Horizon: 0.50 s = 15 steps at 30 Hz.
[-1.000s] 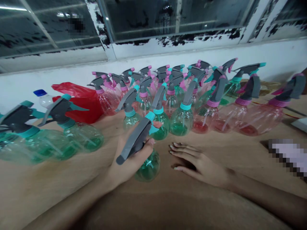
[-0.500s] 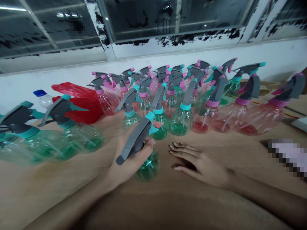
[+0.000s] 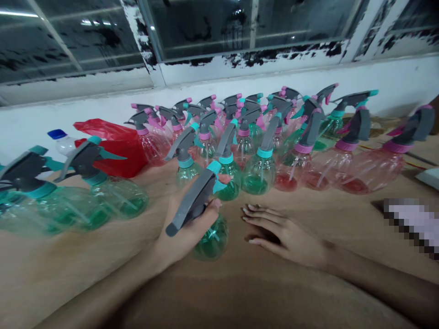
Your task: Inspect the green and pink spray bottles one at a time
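Note:
My left hand (image 3: 187,230) is closed around the neck of a green spray bottle (image 3: 211,240) with a grey and turquoise trigger head. The bottle stands on the wooden table (image 3: 240,292), and my fingers hide its collar. Flat on the tabletop to its right lies my right hand (image 3: 284,233), fingers stretched out and holding nothing. Just beyond the hands stand another green spray bottle (image 3: 259,176) and a pink spray bottle (image 3: 291,176), part of a row.
Several more pink and green spray bottles crowd toward the white wall (image 3: 113,103). At left are green spray bottles (image 3: 120,196), a red plastic bag (image 3: 120,153) and a blue-capped bottle (image 3: 63,141). A blurred-out flat object (image 3: 413,221) lies at right.

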Available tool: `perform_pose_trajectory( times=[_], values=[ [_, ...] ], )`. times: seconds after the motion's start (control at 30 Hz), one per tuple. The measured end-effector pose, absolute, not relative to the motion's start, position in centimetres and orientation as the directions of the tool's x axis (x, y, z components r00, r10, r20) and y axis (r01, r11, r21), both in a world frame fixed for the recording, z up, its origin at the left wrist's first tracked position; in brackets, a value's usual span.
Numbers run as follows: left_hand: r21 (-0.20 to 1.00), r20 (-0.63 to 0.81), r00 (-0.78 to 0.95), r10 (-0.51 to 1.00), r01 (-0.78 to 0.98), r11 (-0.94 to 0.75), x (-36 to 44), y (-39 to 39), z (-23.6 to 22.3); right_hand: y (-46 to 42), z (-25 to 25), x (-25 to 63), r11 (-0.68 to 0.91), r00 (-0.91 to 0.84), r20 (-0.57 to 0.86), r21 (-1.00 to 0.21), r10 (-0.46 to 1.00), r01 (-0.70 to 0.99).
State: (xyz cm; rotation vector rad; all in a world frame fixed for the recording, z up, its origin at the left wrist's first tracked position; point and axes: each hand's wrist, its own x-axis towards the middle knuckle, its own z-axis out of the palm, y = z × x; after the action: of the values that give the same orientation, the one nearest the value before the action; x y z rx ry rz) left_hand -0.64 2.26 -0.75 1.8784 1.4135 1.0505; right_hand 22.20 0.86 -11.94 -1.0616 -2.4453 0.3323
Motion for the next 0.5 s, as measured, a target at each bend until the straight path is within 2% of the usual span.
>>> perform_pose_trajectory(
  times=[0.5],
  values=[
    [0.793, 0.265, 0.148, 0.953, 0.529, -0.303, -0.88, 2.28, -1.05, 0.86, -11.94, 22.19, 0.672, -0.593, 0.323, -0.432, 0.738, 0.601]
  ],
)
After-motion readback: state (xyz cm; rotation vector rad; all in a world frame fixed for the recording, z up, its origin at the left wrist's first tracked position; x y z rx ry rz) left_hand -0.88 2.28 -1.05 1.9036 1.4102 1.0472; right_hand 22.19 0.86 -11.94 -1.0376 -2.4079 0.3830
